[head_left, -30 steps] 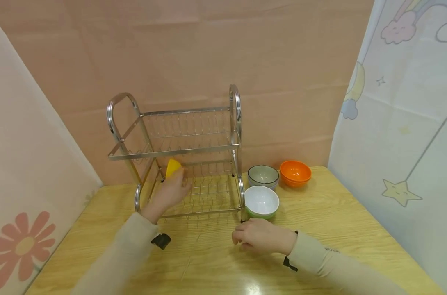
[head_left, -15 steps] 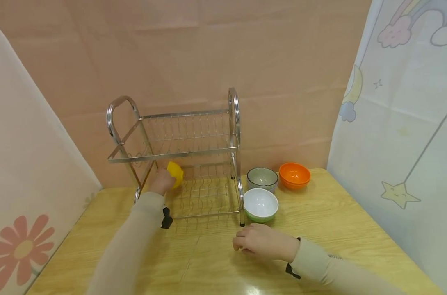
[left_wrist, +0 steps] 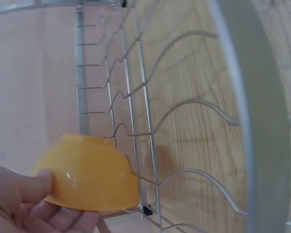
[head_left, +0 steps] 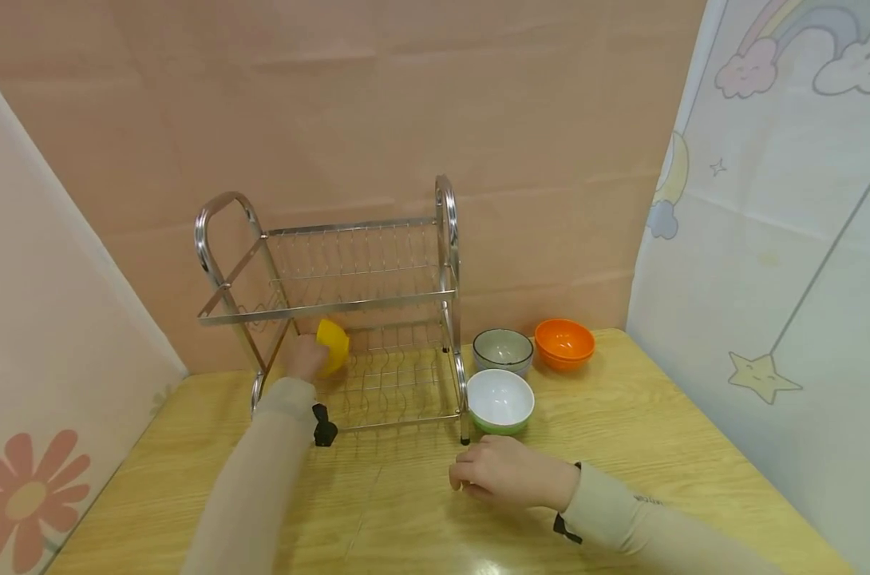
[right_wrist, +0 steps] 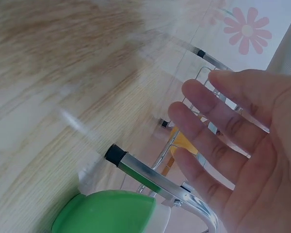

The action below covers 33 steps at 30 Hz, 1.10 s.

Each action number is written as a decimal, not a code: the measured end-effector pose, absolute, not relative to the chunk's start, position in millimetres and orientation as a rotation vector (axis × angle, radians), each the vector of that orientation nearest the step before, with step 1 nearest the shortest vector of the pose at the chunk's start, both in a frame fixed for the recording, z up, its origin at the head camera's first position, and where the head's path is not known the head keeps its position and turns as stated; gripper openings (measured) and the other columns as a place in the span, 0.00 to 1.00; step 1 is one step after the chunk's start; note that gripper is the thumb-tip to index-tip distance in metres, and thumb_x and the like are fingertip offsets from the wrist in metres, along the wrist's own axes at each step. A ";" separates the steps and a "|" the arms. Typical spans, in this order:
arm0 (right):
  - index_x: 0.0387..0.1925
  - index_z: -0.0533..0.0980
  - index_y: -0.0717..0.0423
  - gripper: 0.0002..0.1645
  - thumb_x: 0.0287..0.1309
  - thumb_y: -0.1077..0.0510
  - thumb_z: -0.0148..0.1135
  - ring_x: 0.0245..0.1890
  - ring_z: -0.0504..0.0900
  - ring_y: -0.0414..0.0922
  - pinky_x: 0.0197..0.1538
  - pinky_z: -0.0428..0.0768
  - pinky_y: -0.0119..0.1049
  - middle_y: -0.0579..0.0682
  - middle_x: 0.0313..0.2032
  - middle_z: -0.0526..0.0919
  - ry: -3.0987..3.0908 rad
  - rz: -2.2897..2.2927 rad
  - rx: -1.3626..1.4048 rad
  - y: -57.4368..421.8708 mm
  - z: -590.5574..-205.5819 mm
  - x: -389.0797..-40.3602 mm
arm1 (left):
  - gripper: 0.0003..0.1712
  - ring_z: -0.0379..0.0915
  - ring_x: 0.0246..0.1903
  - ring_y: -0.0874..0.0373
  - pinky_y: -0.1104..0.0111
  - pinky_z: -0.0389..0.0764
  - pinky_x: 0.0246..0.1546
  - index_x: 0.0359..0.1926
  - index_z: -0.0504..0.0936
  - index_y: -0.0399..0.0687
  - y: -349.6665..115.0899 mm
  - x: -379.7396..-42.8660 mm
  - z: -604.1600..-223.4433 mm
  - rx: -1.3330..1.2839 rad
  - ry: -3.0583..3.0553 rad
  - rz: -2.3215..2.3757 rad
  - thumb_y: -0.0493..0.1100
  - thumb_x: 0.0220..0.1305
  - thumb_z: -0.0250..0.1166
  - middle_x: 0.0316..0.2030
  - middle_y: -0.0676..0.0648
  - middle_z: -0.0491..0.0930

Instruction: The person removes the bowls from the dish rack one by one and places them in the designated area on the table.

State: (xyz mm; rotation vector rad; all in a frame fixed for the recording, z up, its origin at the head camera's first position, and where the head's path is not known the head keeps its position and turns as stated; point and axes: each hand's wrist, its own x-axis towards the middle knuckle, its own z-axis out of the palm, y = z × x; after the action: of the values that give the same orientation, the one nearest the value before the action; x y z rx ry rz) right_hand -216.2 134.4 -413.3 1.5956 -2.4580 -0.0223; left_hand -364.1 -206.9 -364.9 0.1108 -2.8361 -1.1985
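Observation:
My left hand (head_left: 307, 356) reaches into the lower tier of a two-tier metal dish rack (head_left: 327, 307), at its left end. It pinches a yellow bowl (head_left: 336, 346) by the rim. In the left wrist view the bowl (left_wrist: 89, 172) is tipped on its side, its thumb-side wall toward the camera and its edge right at the rack's wavy wires (left_wrist: 184, 104). Near the rack's front right foot, my right hand (head_left: 516, 473) hangs over the table with loosely bent fingers. The right wrist view shows that hand (right_wrist: 252, 145) holding nothing, beside a green bowl (right_wrist: 106, 213).
Right of the rack stand a white-lined green bowl (head_left: 501, 399), a grey bowl (head_left: 503, 348) with a dark rim, and stacked orange bowls (head_left: 565, 343). A peach backdrop (head_left: 550, 144) closes off the back of the wooden table (head_left: 622, 431), with printed cloths at both sides.
My left hand has moved round to the bowl's left side, and the yellow bowl has come lower in the bottom tier and turned. The right hand stays nearly still; the view shifts slightly.

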 end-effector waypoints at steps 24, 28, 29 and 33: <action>0.37 0.77 0.42 0.04 0.63 0.55 0.62 0.34 0.79 0.28 0.41 0.76 0.28 0.33 0.33 0.82 -2.463 0.028 1.603 127.7 -415.2 -222.5 | 0.12 0.81 0.34 0.55 0.65 0.83 0.36 0.47 0.78 0.39 -156.6 -274.1 -334.0 -0.923 -2.549 -0.588 0.39 0.63 0.64 0.39 0.43 0.83; 0.37 0.77 0.41 0.05 0.62 0.57 0.62 0.32 0.78 0.28 0.39 0.75 0.26 0.33 0.33 0.82 -2.475 0.034 1.615 128.6 -416.5 -222.0 | 0.14 0.83 0.34 0.59 0.68 0.83 0.39 0.41 0.80 0.43 -146.3 -249.6 -336.7 -1.176 -2.133 -0.092 0.38 0.53 0.72 0.35 0.50 0.86; 0.37 0.78 0.41 0.05 0.62 0.57 0.62 0.32 0.78 0.28 0.39 0.74 0.25 0.32 0.32 0.82 -2.478 0.036 1.616 128.8 -416.9 -221.9 | 0.15 0.83 0.34 0.60 0.68 0.83 0.40 0.41 0.81 0.44 -144.6 -245.7 -337.8 -1.218 -2.045 -0.019 0.38 0.51 0.74 0.35 0.51 0.86; 0.37 0.78 0.41 0.06 0.60 0.57 0.64 0.32 0.78 0.28 0.39 0.75 0.26 0.32 0.32 0.82 -2.490 0.044 1.600 129.5 -417.8 -222.5 | 0.17 0.83 0.36 0.63 0.70 0.82 0.43 0.40 0.83 0.48 -139.0 -235.8 -341.9 -1.338 -1.872 0.123 0.40 0.47 0.77 0.36 0.54 0.87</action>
State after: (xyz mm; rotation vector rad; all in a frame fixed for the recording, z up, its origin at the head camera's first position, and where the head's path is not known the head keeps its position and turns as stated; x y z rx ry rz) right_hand -222.5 129.5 -417.8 1.6005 -2.4896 0.0442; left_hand -235.8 -139.0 -341.9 -1.3379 -1.8716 0.1228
